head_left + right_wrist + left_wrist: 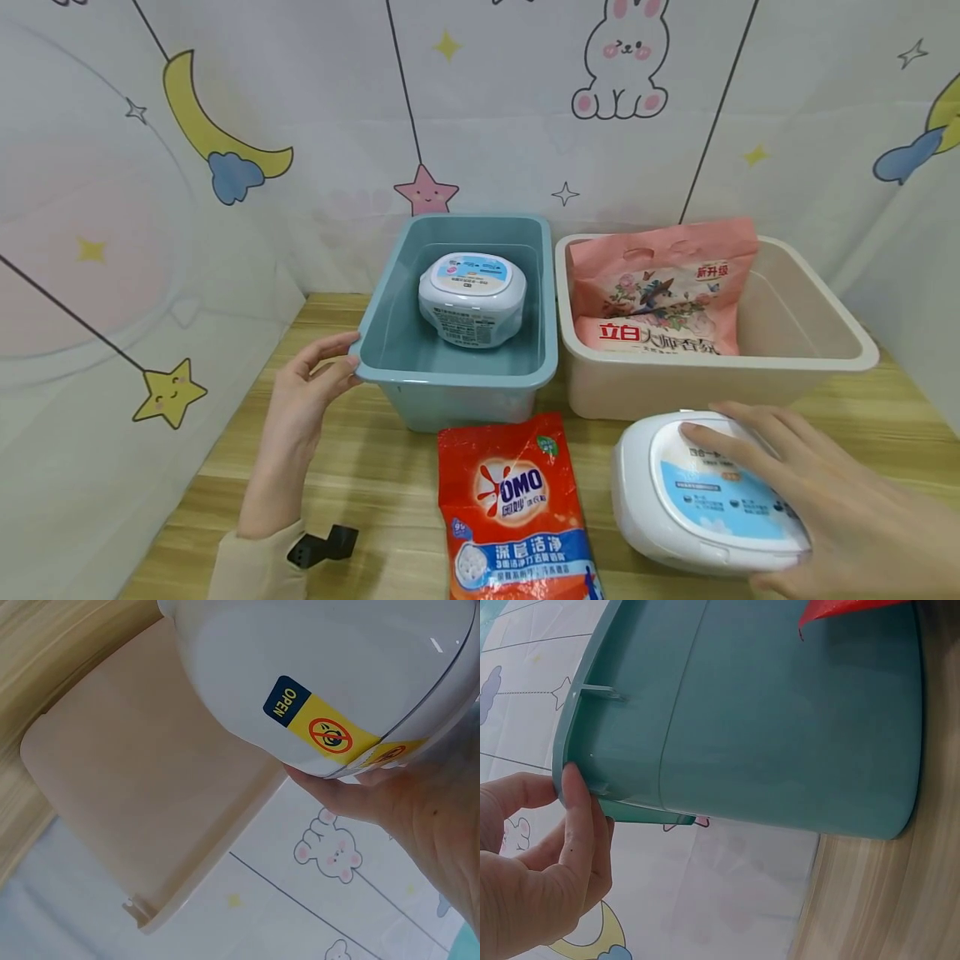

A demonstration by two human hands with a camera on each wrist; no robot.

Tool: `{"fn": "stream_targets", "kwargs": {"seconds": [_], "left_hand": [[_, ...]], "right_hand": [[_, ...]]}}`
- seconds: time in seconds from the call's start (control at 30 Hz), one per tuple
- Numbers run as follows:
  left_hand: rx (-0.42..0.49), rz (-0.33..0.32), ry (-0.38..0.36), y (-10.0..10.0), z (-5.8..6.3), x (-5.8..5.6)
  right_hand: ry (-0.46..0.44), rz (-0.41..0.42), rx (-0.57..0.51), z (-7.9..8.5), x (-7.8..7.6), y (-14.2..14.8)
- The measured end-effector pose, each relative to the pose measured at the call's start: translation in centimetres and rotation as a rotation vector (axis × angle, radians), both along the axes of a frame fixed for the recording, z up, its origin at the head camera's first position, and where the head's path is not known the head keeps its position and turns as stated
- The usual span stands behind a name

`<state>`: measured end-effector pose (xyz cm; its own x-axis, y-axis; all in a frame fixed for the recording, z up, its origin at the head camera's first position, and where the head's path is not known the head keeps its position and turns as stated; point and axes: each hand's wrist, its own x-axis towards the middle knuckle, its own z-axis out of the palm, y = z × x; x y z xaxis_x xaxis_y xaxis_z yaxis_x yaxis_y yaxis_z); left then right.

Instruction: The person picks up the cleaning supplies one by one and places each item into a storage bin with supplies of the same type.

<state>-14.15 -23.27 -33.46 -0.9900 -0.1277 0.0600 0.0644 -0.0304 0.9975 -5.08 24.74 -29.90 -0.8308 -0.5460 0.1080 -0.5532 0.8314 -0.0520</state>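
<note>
My left hand (318,379) pinches the front left corner of the blue-green bin's rim, thumb and fingers on either side of it in the left wrist view. Inside that blue-green bin (457,404) sits a white plastic tub (472,300) with a blue label on its lid. My right hand (832,492) grips a second white tub (705,492), fingers spread across its lid, in front of the beige bin (637,392). An "OPEN" sticker (330,735) shows on this tub's side in the right wrist view.
A red OMO laundry powder bag (517,517) lies on the wooden table (375,517) before the blue-green bin. In the beige bin leans a pink detergent bag (660,292). Behind both bins hangs a white cartoon-printed cloth (495,125).
</note>
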Motion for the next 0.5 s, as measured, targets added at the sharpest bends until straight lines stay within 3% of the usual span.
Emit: {"fn": "stream_targets", "kwargs": {"seconds": [0.23, 0.5], "left_hand": [[0.004, 0.004, 0.0, 0.03, -0.01, -0.04], [0.003, 0.009, 0.001, 0.06, 0.0, -0.07]], "right_hand": [[-0.04, -0.025, 0.012, 0.52, -0.16, -0.41], [-0.013, -0.012, 0.013, 1.01, -0.39, -0.67]]}}
